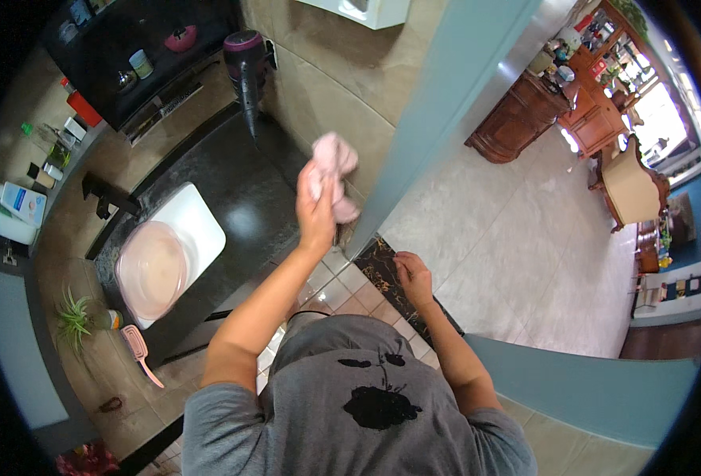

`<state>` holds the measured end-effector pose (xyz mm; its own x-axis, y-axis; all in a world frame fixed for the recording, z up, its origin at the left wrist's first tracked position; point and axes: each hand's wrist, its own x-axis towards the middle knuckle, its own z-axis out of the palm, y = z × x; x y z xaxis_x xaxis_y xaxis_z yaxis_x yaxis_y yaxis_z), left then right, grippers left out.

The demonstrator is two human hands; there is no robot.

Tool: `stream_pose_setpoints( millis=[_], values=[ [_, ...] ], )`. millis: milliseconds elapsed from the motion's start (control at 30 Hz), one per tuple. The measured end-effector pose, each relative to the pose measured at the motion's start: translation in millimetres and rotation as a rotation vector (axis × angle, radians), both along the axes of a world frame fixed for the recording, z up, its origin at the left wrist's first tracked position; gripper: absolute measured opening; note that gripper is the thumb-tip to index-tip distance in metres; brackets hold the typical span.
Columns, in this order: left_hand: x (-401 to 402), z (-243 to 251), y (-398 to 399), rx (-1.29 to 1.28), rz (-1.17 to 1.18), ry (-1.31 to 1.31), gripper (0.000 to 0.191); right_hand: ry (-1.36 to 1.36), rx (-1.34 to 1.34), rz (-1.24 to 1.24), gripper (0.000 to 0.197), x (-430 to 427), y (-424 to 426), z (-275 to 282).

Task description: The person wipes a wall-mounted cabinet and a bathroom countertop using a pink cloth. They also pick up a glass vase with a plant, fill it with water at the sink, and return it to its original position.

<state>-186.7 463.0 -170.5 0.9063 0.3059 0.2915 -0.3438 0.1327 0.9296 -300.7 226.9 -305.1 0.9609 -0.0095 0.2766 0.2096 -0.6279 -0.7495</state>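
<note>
A crumpled pink cloth is gripped in my left hand, raised beside the tiled wall at the right end of the dark counter. Part of the cloth hangs below my fingers. My right hand hovers over the dark marble threshold of the doorway, fingers bent; I see nothing in it. To the left, a translucent pink basin rests in the white sink, under a black faucet.
A dark hair dryer hangs on the wall above the counter. Bottles line the left ledge, and a pink hairbrush lies near a small plant. The blue door frame stands close on my right. Beyond it are wooden cabinets.
</note>
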Motion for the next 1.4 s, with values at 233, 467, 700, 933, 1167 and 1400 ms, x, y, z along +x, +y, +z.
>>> stream_pose_setpoints(
  millis=[233, 467, 700, 933, 1167, 1400],
  values=[
    [9, -92, -113, 0.022, -0.132, 0.223, 0.062, -0.051, -0.025, 0.103, 0.012, -25, -49, -3],
    [-12, -90, -142, 0.622, 0.249, -0.198, 0.046, 0.132, -0.014, 0.103, 0.012, -42, -105, -2],
    [52, 29, -122, 0.466, 0.2, -0.562, 0.049, 0.027, 0.014, 0.098, 0.013, -6, -107, 29],
    [89, -17, -99, 0.219, 0.093, -0.2, 0.06, -0.105, -0.093, 0.06, 0.026, 30, -75, 76],
    [213, 68, -21, 0.131, 0.314, -0.269, 0.072, -0.65, -0.161, -0.269, 0.052, 115, -58, 215],
    [196, -29, 2, -0.276, -0.088, 0.26, 0.075, -0.869, 0.058, -0.319, 0.051, 172, -46, 287]
  ],
)
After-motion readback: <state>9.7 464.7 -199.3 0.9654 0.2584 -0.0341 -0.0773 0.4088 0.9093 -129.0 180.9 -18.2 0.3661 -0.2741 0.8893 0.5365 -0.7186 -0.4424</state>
